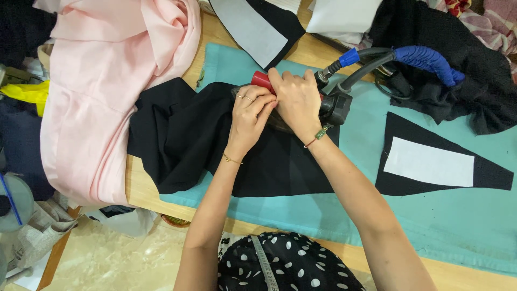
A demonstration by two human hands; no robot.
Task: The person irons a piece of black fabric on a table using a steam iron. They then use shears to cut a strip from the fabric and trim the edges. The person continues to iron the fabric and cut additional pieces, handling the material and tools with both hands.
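A black steam iron (335, 105) with a red knob (262, 80) rests on a black piece of fabric (186, 137) spread over a teal pad (431, 215). My right hand (296, 97) grips the iron's handle from above. My left hand (250, 110), wearing rings and a thin bracelet, presses against the iron beside the right hand, its fingers curled on the black fabric or the iron's side; which one it holds is hidden.
A pink cloth pile (107, 81) lies at left. A black wedge-shaped piece with a white interfacing patch (428, 161) lies at right. A hose with a blue sleeve (425, 59) runs from the iron to the back right. More black-and-white pieces (258, 27) lie behind.
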